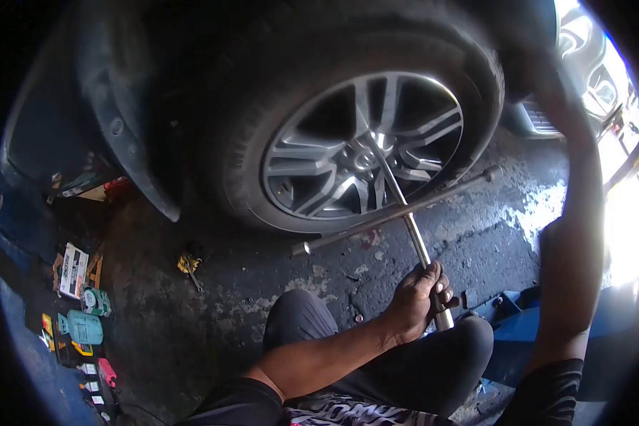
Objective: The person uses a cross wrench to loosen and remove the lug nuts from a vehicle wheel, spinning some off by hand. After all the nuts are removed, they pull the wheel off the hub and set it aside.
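My left hand (pixel 420 301) is wrapped round the lower arm of a four-way lug wrench (pixel 392 182). The wrench's far end meets the wheel's hub area, among the lug nuts; the exact seat is hard to make out. Its crossbar stretches slantwise in front of the tire. The silver alloy wheel (pixel 385 99) sits inside a black tire (pixel 239 167), mounted under a dark vehicle fender. My right arm reaches up along the right side, and my right hand (pixel 524 55) is at the tire's upper right, dark and blurred, its fingers not distinguishable.
On the floor to the left lie a yellow-and-black item with a metal tool (pixel 190 268), a white box (pixel 73 270), a teal container (pixel 85 326) and several small items. A blue object (pixel 508 307) is beside my knee. Another vehicle (pixel 593 60) stands at upper right.
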Demonstrator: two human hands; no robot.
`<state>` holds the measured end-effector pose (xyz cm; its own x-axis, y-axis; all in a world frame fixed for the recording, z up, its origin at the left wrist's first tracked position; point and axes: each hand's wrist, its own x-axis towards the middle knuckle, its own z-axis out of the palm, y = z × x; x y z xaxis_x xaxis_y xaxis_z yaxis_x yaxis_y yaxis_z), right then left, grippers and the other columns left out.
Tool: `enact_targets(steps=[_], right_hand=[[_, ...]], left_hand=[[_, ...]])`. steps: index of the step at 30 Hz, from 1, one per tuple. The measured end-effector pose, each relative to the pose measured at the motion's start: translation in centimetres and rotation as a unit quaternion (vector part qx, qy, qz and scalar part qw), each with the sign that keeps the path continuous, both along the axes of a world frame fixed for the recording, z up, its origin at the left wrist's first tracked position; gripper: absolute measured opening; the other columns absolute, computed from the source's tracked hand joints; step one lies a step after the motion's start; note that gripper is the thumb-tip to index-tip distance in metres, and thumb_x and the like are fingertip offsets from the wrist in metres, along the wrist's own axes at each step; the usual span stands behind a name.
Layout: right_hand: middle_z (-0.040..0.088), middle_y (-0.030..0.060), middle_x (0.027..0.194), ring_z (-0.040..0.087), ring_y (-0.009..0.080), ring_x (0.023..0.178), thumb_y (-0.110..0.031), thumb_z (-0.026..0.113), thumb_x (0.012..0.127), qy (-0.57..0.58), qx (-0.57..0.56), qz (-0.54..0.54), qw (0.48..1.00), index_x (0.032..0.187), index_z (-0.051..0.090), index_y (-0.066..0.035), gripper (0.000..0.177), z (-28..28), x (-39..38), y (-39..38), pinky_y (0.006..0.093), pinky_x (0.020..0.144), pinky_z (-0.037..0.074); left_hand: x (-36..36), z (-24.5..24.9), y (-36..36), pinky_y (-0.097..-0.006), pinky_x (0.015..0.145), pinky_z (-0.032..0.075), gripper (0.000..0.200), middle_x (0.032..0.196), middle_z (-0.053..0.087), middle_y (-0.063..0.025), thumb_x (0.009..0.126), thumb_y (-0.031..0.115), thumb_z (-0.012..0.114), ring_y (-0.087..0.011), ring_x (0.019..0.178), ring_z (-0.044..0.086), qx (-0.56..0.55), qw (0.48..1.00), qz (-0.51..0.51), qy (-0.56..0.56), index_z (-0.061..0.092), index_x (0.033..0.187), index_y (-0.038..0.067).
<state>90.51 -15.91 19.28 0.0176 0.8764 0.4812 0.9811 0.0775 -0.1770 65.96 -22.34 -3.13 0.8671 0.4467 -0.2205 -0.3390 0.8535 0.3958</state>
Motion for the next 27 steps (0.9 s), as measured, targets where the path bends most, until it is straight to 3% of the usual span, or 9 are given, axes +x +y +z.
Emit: enact_targets(steps=[4,6,8,9,11,15,16,23,27], right_hand=[[0.067,0.0223,0.107,0.064,0.0384,0.102,-0.041,0.049,0.099,-0.004,-0.099,-0.083,0.992,0.108,0.063,0.0,0.044,-4.1,3.7,-0.1,0.0443,0.087,0.051],[0.067,0.0243,0.11,0.063,0.0408,0.107,-0.049,0.046,0.096,0.055,-0.083,-0.203,0.974,0.107,0.064,0.001,0.055,-11.8,4.4,2.3,0.0456,0.091,0.049],[0.069,0.0271,0.1,0.064,0.042,0.104,-0.056,0.039,0.095,0.172,-0.148,-0.282,0.932,0.105,0.07,0.001,0.065,-15.1,1.3,3.2,0.0483,0.091,0.048],[0.07,0.0255,0.095,0.066,0.0399,0.099,-0.056,0.04,0.094,0.207,-0.106,-0.3,0.925,0.099,0.072,-0.002,0.063,-15.6,2.2,3.1,0.0481,0.088,0.049],[0.07,0.0247,0.091,0.068,0.0388,0.096,-0.053,0.048,0.093,0.232,-0.145,-0.301,0.914,0.095,0.072,-0.002,0.056,-15.2,2.3,2.7,0.0479,0.085,0.049],[0.068,0.025,0.084,0.068,0.0403,0.086,-0.033,0.059,0.094,0.039,-0.023,-0.2,0.979,0.092,0.071,0.001,0.035,-14.8,3.5,2.3,0.0457,0.076,0.052],[0.068,0.0243,0.083,0.068,0.0406,0.083,-0.031,0.059,0.095,0.12,-0.054,-0.258,0.957,0.092,0.071,0.001,0.034,-13.9,2.1,1.8,0.0442,0.072,0.053],[0.065,0.0249,0.075,0.066,0.0408,0.073,-0.031,0.068,0.088,0.065,-0.058,-0.239,0.967,0.083,0.069,0.003,0.035,-15.5,-0.5,-0.5,0.0462,0.07,0.051],[0.067,0.0252,0.084,0.067,0.0418,0.081,-0.031,0.068,0.087,0.073,-0.115,-0.27,0.953,0.087,0.071,0.001,0.032,-15.3,-2.4,-0.6,0.0482,0.073,0.051]], left_hand=[[-0.1,0.1,-0.1,-0.038,0.081,0.05,0.024,0.077,0.043,0.0019,0.108,0.029,0.038,-0.0135,0.074,0.048,-0.017,1.0,0.007,0.014,0.048,0.092,0.013],[0.0,0.4,-0.1,-0.0378,0.08,0.05,0.024,0.077,0.043,0.002,0.108,0.029,0.039,-0.0134,0.074,0.048,-0.026,0.999,0.015,0.016,0.047,0.092,0.013],[0.4,0.4,1.3,-0.0379,0.079,0.05,0.023,0.078,0.043,0.0015,0.107,0.029,0.04,-0.0137,0.074,0.048,0.001,1.0,0.005,0.005,0.047,0.092,0.013],[0.1,0.3,0.3,-0.038,0.078,0.05,0.022,0.078,0.043,0.0013,0.107,0.028,0.04,-0.0139,0.074,0.048,-0.004,1.0,-0.013,0.008,0.047,0.092,0.013],[0.9,0.7,0.5,-0.0365,0.077,0.05,0.018,0.079,0.044,0.0002,0.106,0.026,0.043,-0.0138,0.073,0.048,-0.012,1.0,0.003,0.013,0.046,0.093,0.013],[0.6,2.1,-1.4,-0.0317,0.074,0.045,0.019,0.078,0.043,0.0004,0.106,0.027,0.044,-0.014,0.074,0.049,0.019,1.0,-0.007,0.007,0.045,0.093,0.013],[0.4,1.6,-1.6,-0.0314,0.073,0.044,0.02,0.079,0.043,0.0003,0.106,0.027,0.044,-0.0139,0.074,0.049,0.026,1.0,-0.014,-0.003,0.045,0.092,0.013],[0.4,-3.9,-4.0,-0.0306,0.078,0.046,0.022,0.084,0.054,-0.0022,0.105,0.03,0.047,-0.0136,0.081,0.055,0.05,0.994,-0.068,0.074,0.053,0.095,0.012],[0.3,-6.1,-3.9,-0.0312,0.079,0.048,0.023,0.085,0.057,-0.003,0.105,0.032,0.049,-0.014,0.082,0.058,-0.001,0.993,-0.092,0.072,0.055,0.097,0.011]])
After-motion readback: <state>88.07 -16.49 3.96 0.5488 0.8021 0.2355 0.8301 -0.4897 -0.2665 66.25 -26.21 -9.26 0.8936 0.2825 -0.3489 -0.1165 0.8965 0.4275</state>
